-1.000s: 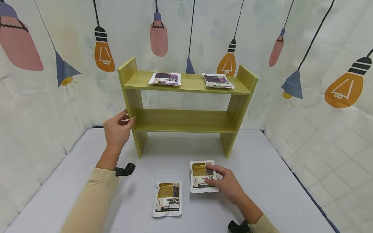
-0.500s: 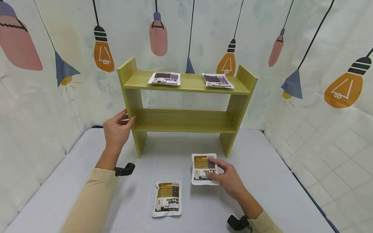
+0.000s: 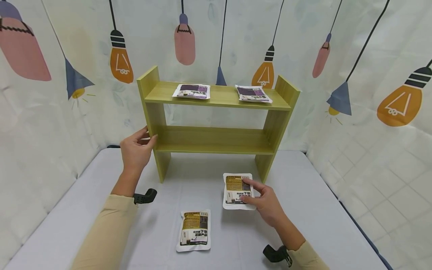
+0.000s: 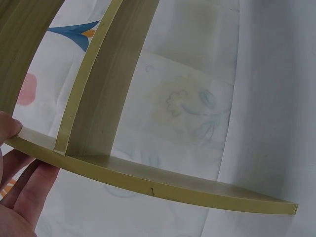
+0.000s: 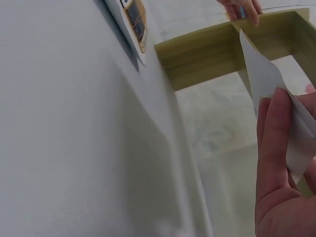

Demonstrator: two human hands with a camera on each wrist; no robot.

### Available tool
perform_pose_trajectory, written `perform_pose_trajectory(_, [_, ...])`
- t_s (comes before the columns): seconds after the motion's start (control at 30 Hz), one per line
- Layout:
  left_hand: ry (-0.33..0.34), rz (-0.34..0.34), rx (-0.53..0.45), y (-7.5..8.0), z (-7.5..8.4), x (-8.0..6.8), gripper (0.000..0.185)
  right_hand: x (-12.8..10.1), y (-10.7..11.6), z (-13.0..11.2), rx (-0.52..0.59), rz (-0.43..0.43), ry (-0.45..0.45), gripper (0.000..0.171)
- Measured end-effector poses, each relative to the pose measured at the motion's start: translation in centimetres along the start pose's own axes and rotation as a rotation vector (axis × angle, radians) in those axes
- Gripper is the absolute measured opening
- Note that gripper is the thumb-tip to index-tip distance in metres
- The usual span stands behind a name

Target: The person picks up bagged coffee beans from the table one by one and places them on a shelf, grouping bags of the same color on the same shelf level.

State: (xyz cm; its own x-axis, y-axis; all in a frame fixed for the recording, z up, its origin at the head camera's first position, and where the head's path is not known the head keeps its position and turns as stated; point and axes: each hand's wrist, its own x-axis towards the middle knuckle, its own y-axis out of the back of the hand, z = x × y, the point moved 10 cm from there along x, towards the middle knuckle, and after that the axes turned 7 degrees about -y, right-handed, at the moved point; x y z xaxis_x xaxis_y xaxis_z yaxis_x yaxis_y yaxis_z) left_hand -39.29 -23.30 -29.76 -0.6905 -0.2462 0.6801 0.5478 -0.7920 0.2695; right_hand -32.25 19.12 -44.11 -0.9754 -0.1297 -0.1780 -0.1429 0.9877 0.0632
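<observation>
A pale grey cloth-covered table [image 3: 320, 210] carries a two-tier yellow-green wooden shelf [image 3: 216, 140]. My left hand [image 3: 136, 150] grips the shelf's left upright at the lower board, thumb on the front edge and fingers curled behind. My right hand [image 3: 264, 200] pinches a white square sachet with a brown-and-yellow label [image 3: 236, 189], lifted just above the table before the shelf's right leg. A matching sachet [image 3: 194, 229] lies flat nearer me. Two purple-labelled sachets [image 3: 191, 91] rest on the top board.
</observation>
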Motion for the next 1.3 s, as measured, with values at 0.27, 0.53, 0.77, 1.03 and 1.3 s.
perform_pose_trajectory(0.27, [-0.002,0.000,0.001,0.1,0.2,-0.1,0.043,0.2,0.4,-0.6,0.017,0.017,0.005,0.066])
perform_pose_trajectory(0.53, [0.002,-0.009,0.007,-0.1,0.3,-0.1,0.043,0.1,0.6,-1.4,0.027,0.014,0.020,0.066])
perform_pose_trajectory(0.77, [0.006,-0.005,0.003,0.0,0.3,-0.1,0.043,0.2,0.7,-2.1,0.035,0.014,0.041,0.066])
perform_pose_trajectory(1.03, [0.008,-0.008,-0.009,0.0,0.3,-0.1,0.043,0.2,1.1,-2.9,0.048,0.010,0.064,0.065])
perform_pose_trajectory(1.3, [-0.002,-0.004,-0.014,0.0,0.3,-0.1,0.043,0.3,1.5,-3.9,0.061,0.017,0.093,0.061])
